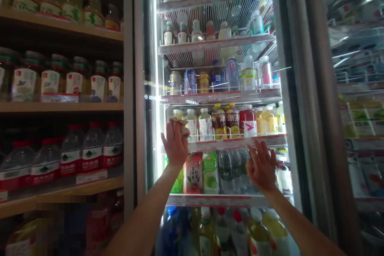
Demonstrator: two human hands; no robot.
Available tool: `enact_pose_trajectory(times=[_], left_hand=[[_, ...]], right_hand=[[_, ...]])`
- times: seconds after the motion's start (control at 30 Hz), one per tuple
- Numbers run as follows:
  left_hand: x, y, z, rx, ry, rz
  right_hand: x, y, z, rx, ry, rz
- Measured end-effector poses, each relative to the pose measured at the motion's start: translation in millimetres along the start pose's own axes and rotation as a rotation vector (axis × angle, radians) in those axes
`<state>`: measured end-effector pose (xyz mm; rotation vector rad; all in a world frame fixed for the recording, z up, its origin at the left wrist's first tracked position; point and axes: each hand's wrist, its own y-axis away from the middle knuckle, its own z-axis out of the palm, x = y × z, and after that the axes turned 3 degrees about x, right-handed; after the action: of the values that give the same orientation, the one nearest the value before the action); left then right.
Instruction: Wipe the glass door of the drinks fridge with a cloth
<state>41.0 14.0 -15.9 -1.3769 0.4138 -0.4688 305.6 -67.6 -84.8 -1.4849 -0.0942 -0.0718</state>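
My left hand (175, 146) is raised in front of the lit drinks cooler, with a crumpled light-brown cloth (183, 128) under its fingers. Bottles with pale caps on the fourth shelf are just beyond it, partly hidden by the cloth and fingers. To the right, my right hand (261, 166) is held up with its fingers apart and nothing in it. It appears in front of the shelf rail (231, 143) below a red drink bottle (249, 121). Faint reflections suggest glass before the shelves; whether either hand touches it, I cannot tell.
Wooden shelves on the left carry jars (50, 78) and red-capped water bottles (93, 146). A metal door frame (306, 88) runs down the right side, with another stocked glass-fronted cooler (360, 116) beyond. More bottles (205, 228) stand at the cooler's bottom. A patch at lower left is pixelated.
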Motion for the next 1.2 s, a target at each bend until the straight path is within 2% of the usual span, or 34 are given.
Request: enact_pose_trajectory(times=[0.07, 0.13, 0.2, 0.27, 0.33, 0.4, 0.5, 0.57, 0.63, 0.67, 0.73, 0.77, 0.83, 0.87, 0.9, 0.93, 0.97, 1.0, 1.07, 1.1, 1.13, 1.17, 1.2], left_hand=[[11.0, -2.2, 0.7, -0.027, 0.053, -0.045], [33.8, -2.7, 4.7, -0.075, 0.139, -0.011], [54.8, -1.0, 9.2, -0.095, 0.198, -0.011], [58.7, 3.6, 10.3, -0.09, 0.218, -0.014], [40.1, 11.8, 5.5, -0.085, 0.193, 0.041], [6.5, 22.1, -3.9, -0.101, 0.116, 0.137], [-39.7, 34.9, -18.9, -0.177, -0.01, 0.206], [-52.9, 39.1, -25.6, -0.198, -0.072, 0.215], [-52.9, 40.3, -29.1, -0.202, -0.112, 0.215], [-50.4, 40.3, -29.9, -0.209, -0.126, 0.214], [-44.9, 39.7, -29.8, -0.232, -0.14, 0.21], [-43.0, 39.6, -29.2, -0.247, -0.14, 0.207], [-41.7, 39.9, -27.5, -0.264, -0.134, 0.202], [-41.8, 40.5, -26.6, -0.263, -0.131, 0.199], [-42.0, 41.1, -25.9, -0.257, -0.128, 0.194], [-42.2, 41.6, -25.6, -0.251, -0.127, 0.188], [-42.2, 42.0, -25.6, -0.247, -0.124, 0.183], [-42.0, 42.1, -26.0, -0.245, -0.122, 0.18], [-41.1, 41.5, -27.5, -0.246, -0.12, 0.185], [-40.4, 40.9, -28.5, -0.246, -0.122, 0.19], [-39.5, 40.3, -29.3, -0.243, -0.126, 0.193], [-38.4, 39.8, -30.0, -0.24, -0.13, 0.19], [-37.3, 39.5, -30.4, -0.239, -0.132, 0.183]], right_hand=[[-7.0, -2.5, -1.9, 0.023, -0.009, 0.023], [-24.0, -10.7, -3.3, 0.067, -0.061, 0.029], [-49.9, -25.4, -1.9, 0.096, -0.19, -0.03], [-79.6, -45.0, 3.4, 0.084, -0.354, -0.101], [-108.3, -66.6, 12.2, 0.047, -0.434, -0.08], [-134.0, -86.6, 23.0, -0.031, -0.402, -0.033], [-166.1, -107.9, 41.3, -0.125, -0.29, -0.013], [-176.4, -113.9, 52.0, -0.1, -0.231, -0.029], [-167.0, -112.3, 56.9, -0.046, -0.182, -0.117], [-152.6, -109.4, 56.2, -0.02, -0.158, -0.174], [-106.6, -104.1, 49.0, 0.025, -0.103, -0.243], [-78.8, -103.4, 43.7, 0.053, -0.06, -0.178], [-29.9, -107.1, 33.9, 0.127, 0.05, 0.054], [-15.4, -109.8, 30.8, 0.168, 0.092, 0.202], [-10.8, -111.6, 29.6, 0.207, 0.108, 0.299], [-16.4, -111.3, 30.4, 0.231, 0.104, 0.338], [-31.0, -108.8, 33.0, 0.243, 0.08, 0.313], [-51.8, -104.3, 37.0, 0.22, 0.038, 0.205], [-95.2, -93.0, 45.9, 0.12, -0.046, -0.13], [-109.3, -87.9, 48.9, 0.073, -0.088, -0.279], [-114.0, -83.6, 49.8, 0.037, -0.111, -0.374], [-108.2, -80.5, 48.2, 0.019, -0.116, -0.413], [-92.8, -78.7, 43.9, 0.023, -0.099, -0.389]])
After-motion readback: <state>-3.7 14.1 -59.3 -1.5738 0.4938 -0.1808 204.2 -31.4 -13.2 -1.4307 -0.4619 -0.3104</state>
